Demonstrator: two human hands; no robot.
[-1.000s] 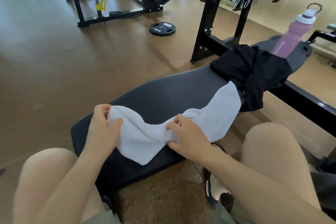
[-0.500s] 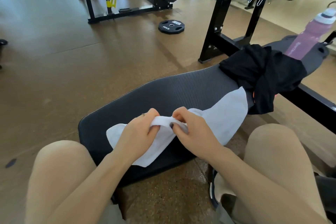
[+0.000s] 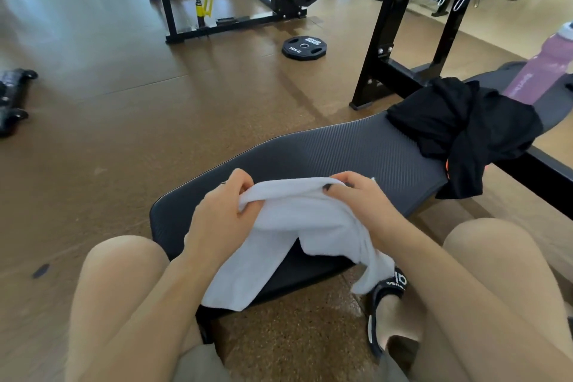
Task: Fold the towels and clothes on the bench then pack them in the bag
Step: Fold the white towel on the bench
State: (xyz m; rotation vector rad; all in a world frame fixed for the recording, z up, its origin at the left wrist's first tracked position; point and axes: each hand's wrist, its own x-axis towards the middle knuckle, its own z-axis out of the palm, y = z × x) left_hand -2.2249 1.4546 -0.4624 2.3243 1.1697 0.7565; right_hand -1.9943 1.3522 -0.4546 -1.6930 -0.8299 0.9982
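— Two hands on it: my left hand [image 3: 221, 215] and right hand [image 3: 361, 203] each pinch the top fold of the white towel [image 3: 297, 226], held just above the bench [image 3: 341, 149]. Long axis?

— Fold runs 9 to 3; both ends hang toward 6. Brown gym floor [image 3: 124, 133]; black clothes [image 3: 465, 130] at 2, purple bottle [image 3: 545, 68] beyond, weight plate [image 3: 304, 46] at 12.

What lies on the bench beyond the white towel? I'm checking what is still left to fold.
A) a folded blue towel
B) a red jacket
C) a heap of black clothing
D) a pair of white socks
C: a crumpled heap of black clothing sits on the bench, past the white towel.
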